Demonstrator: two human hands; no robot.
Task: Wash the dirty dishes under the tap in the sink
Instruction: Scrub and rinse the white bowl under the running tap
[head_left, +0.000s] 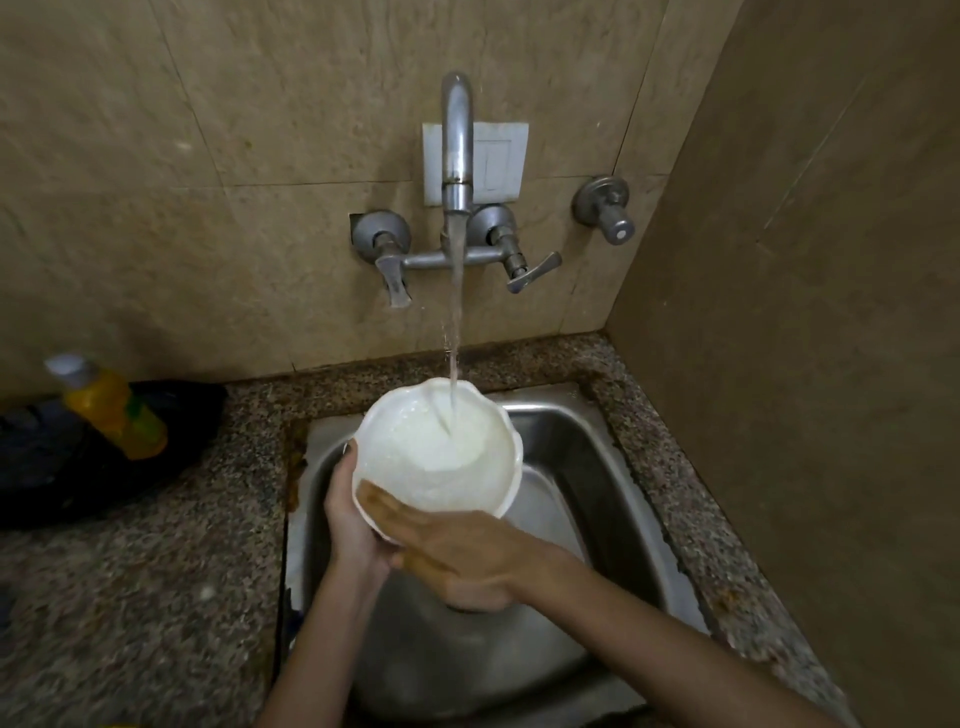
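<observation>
Bowl (441, 452) held over sink (587, 467), tap (457, 135) stream landing inside. Left hand (353, 514) grips left rim, fingers curled beneath. Right hand (457, 551) nearer, fingers straight across near rim; bowl interior lies just beyond fingertips.

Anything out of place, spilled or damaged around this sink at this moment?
Nothing spilled: the stream lands inside the white bowl held over the sink. Two oddities: a white switch-like plate sits on the wall right behind the tap, close to running water, and brownish staining marks the sink's left seam.
</observation>
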